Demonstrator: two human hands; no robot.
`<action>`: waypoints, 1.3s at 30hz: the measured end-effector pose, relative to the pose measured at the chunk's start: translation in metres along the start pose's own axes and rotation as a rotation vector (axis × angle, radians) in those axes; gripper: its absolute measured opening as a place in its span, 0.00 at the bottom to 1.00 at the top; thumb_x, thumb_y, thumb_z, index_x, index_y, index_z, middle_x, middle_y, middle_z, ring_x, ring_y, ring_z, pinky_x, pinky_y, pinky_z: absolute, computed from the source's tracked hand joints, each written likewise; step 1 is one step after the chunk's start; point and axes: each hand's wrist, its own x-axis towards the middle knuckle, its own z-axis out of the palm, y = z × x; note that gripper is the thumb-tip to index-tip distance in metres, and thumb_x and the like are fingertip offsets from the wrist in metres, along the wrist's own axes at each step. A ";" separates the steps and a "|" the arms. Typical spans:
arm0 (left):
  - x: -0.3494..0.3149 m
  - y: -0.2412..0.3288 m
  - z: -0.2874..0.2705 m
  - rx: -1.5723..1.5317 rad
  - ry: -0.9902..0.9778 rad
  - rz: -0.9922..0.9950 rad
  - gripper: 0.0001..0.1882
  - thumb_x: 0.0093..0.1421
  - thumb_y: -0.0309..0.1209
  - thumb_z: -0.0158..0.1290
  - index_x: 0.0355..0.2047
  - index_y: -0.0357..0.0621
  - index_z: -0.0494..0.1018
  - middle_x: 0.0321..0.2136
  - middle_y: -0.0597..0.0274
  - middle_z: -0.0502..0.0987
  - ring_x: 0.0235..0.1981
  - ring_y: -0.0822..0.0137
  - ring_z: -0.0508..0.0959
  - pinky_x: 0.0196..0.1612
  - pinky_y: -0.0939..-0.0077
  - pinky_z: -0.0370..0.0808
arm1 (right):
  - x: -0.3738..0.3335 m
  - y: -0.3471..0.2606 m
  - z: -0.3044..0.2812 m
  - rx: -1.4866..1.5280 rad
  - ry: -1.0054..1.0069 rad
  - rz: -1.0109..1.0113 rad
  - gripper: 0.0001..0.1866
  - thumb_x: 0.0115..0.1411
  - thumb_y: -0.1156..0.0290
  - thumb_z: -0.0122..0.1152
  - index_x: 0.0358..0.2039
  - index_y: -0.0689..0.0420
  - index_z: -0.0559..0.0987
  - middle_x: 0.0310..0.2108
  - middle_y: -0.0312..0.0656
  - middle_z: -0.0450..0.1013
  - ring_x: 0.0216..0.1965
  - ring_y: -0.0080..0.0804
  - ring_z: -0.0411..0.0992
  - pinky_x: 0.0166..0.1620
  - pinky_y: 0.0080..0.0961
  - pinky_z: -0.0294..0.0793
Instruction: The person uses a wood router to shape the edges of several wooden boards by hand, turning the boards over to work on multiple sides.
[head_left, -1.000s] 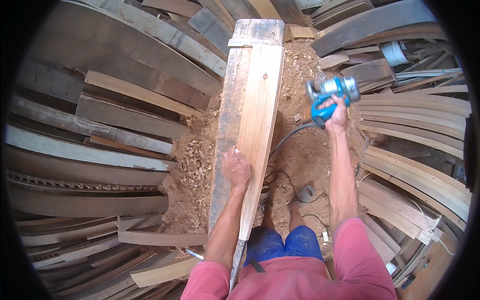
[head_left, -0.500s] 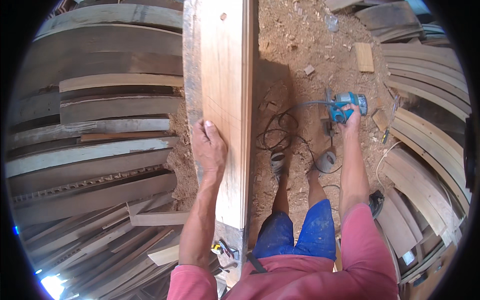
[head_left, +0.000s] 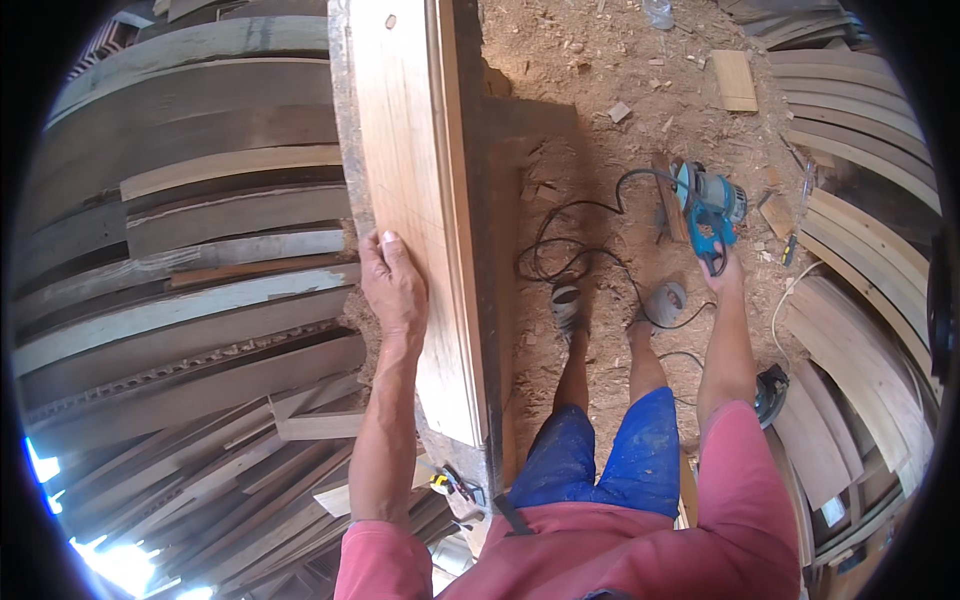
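A long pale wooden board (head_left: pixel 405 160) with a grooved right edge lies lengthwise on a narrow bench. My left hand (head_left: pixel 395 280) grips the board's left side, thumb on top and fingers curled over the edge. Off to the right, my right hand (head_left: pixel 728 268) is closed round the loop handle of a teal corded power tool (head_left: pixel 712 210). The tool is held apart from the board, over the sawdust-covered floor; its exact kind is unclear. Its dark cord (head_left: pixel 560 208) loops down between the bench and my feet.
Stacked planks (head_left: pixel 230 230) crowd the left side, and more curved boards (head_left: pixel 850 330) line the right. A tape measure (head_left: pixel 440 484) lies at the bench's near end. A screwdriver (head_left: pixel 790 248), a small wooden block (head_left: pixel 734 80) and another power tool (head_left: pixel 770 392) rest on the floor.
The teal power tool has turned in my right hand, showing more of its handle and flat base. My left hand keeps its hold on the board. The whole view has shifted slightly.
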 end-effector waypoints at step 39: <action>-0.074 -0.055 -0.112 -0.226 -0.200 0.349 0.46 0.51 0.22 0.51 0.73 0.55 0.55 0.59 0.34 0.71 0.55 0.35 0.76 0.59 0.55 0.76 | -0.327 -0.107 0.202 -0.856 -0.214 -0.026 0.18 0.63 0.70 0.60 0.52 0.64 0.77 0.29 0.43 0.78 0.25 0.27 0.76 0.25 0.28 0.73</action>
